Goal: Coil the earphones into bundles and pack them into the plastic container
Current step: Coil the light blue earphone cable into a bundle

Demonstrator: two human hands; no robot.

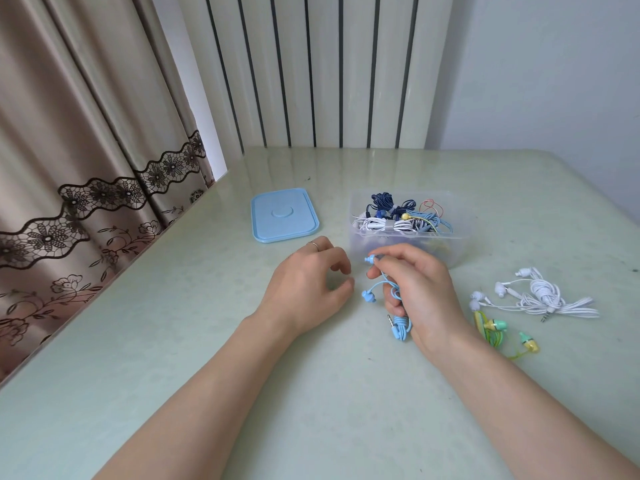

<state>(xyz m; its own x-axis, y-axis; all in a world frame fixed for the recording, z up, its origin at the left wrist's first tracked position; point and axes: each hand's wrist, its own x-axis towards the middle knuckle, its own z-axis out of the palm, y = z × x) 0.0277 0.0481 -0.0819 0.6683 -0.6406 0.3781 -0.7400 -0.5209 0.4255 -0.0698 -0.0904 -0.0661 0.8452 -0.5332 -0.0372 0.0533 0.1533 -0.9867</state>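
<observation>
My right hand [417, 289] grips a coiled light-blue earphone bundle [398, 323]; one earbud sticks out at my fingertips, another hangs below, and the jack shows at the bottom. My left hand [308, 289] rests on the table just left of it, fingers loosely curled, holding nothing. Right behind my right hand stands the clear plastic container [460, 233] with several bundled earphones in it, dark blue, white and light blue. White earphones [543, 296] lie loosely coiled on the table to the right. Green-and-yellow earphones [498, 332] lie beside my right wrist.
The container's light-blue lid [284, 214] lies flat on the pale green table [311, 393], left of the container. A patterned curtain [86, 168] hangs along the table's left edge. A striped panel and a wall stand behind the table.
</observation>
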